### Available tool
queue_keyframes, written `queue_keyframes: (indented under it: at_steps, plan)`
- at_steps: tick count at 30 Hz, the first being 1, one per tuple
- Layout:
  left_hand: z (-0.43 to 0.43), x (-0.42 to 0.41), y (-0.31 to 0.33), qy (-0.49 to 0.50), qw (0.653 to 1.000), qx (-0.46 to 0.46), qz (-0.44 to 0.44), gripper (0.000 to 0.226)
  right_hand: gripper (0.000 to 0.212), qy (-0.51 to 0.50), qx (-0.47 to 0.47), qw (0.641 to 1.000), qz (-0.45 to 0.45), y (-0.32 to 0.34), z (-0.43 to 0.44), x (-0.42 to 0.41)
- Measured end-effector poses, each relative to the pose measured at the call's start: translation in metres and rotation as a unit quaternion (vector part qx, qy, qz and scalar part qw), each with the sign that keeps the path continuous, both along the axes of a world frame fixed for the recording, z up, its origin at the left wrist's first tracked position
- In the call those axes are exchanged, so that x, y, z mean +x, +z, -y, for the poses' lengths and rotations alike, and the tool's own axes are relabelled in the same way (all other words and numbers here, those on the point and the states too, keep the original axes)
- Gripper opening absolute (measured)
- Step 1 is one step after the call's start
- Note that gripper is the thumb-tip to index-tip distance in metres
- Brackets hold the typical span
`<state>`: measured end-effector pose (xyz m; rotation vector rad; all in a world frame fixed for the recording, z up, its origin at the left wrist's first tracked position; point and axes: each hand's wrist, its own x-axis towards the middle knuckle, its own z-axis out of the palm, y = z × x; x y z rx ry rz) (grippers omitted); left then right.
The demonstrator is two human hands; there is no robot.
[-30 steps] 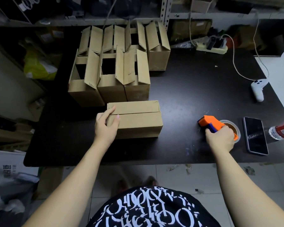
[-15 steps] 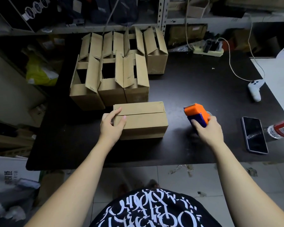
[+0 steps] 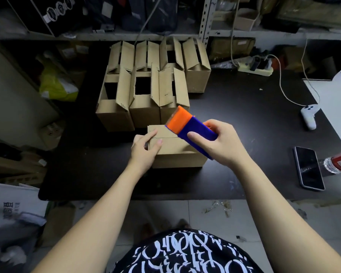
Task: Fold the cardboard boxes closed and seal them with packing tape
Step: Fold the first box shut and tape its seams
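A small cardboard box point(image 3: 173, 152) with its top flaps folded shut lies on the black table point(image 3: 244, 119) in front of me. My left hand point(image 3: 145, 149) holds its left end, thumb on top and fingers round the side. My right hand point(image 3: 222, 143) grips an orange and blue tape dispenser point(image 3: 189, 128) held in the air over the right part of the box top, orange end pointing up and left. Behind stand several open boxes point(image 3: 146, 83) with upright flaps.
A black phone point(image 3: 308, 167) lies at the table's right, a plastic bottle point(image 3: 340, 162) beside it. A white game controller point(image 3: 309, 116) on a cable and a power strip point(image 3: 256, 68) sit farther back. Shelves run behind; bags and cardboard lie left of the table.
My right hand lifted the tape dispenser from the table's right side and carried it left, over the closed box. My left hand stayed on the box's left end.
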<state>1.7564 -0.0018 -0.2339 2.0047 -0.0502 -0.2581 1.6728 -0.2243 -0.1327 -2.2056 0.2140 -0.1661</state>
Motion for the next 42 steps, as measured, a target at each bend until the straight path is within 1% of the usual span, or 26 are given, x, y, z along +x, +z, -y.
queue_keyframes:
  at_steps: [3, 7, 10, 12, 14, 17, 19, 22, 26, 28, 31, 33, 35, 38, 40, 42]
  plan:
    - [-0.003, 0.003, 0.000, -0.023, 1.000, 0.019, -0.004, 0.046, 0.043, 0.040, -0.034, 0.998, -0.044, -0.002, -0.005, 0.008]
    - [-0.014, 0.009, 0.004, -0.069, 0.997, 0.015, -0.022, 0.044, 0.048, 0.042, -0.069, 0.994, -0.067, 0.000, -0.007, 0.019]
    - [-0.012, 0.012, 0.031, -0.045, 0.999, 0.019, 0.017, 0.047, 0.051, 0.038, -0.064, 0.994, -0.075, 0.003, -0.007, 0.021]
    - [-0.007, 0.013, 0.058, -0.017, 0.998, -0.044, 0.034, 0.042, 0.051, 0.042, -0.061, 0.994, -0.076, 0.004, -0.008, 0.019]
    - [-0.004, 0.013, 0.082, -0.021, 0.993, -0.109, 0.026, 0.032, 0.050, 0.048, -0.060, 0.994, -0.075, 0.004, -0.009, 0.017]
    - [-0.004, 0.011, 0.105, -0.063, 0.990, -0.122, 0.032, 0.025, 0.050, 0.061, -0.061, 0.994, -0.071, 0.003, -0.010, 0.015]
    - [-0.005, 0.012, 0.111, -0.098, 0.987, -0.129, 0.010, 0.026, 0.047, 0.064, -0.055, 0.994, -0.064, 0.004, -0.010, 0.012]
    - [-0.010, 0.016, 0.110, -0.116, 0.984, -0.133, -0.020, 0.026, 0.045, 0.062, -0.044, 0.996, -0.045, 0.007, -0.009, 0.006]
    - [-0.011, 0.014, 0.108, -0.157, 0.980, -0.114, -0.053, 0.025, 0.043, 0.059, -0.030, 0.998, -0.014, 0.016, -0.009, 0.000]
    - [-0.010, 0.013, 0.112, -0.166, 0.973, -0.139, -0.079, 0.028, 0.045, 0.064, -0.021, 0.998, -0.002, 0.017, -0.009, -0.002]
    - [-0.009, 0.011, 0.117, -0.178, 0.962, -0.170, -0.116, 0.039, 0.049, 0.071, -0.007, 0.997, 0.007, 0.018, -0.008, -0.005]
    - [-0.009, 0.013, 0.118, -0.181, 0.957, -0.187, -0.126, 0.037, 0.049, 0.076, 0.002, 0.997, 0.014, 0.017, -0.008, -0.007]
    - [-0.010, 0.015, 0.118, -0.183, 0.960, -0.180, -0.109, 0.031, 0.049, 0.076, 0.012, 0.997, 0.020, 0.017, -0.008, -0.008]
    - [-0.004, 0.012, 0.120, -0.180, 0.971, -0.152, -0.050, 0.030, 0.044, 0.069, 0.019, 0.997, 0.025, 0.016, -0.009, -0.009]
    - [0.001, 0.008, 0.126, -0.157, 0.978, -0.139, -0.010, 0.026, 0.042, 0.062, 0.020, 0.998, 0.028, 0.018, -0.010, -0.010]
    - [0.005, 0.005, 0.129, -0.121, 0.985, -0.123, 0.030, 0.023, 0.045, 0.054, 0.023, 0.998, 0.035, 0.022, -0.012, -0.009]
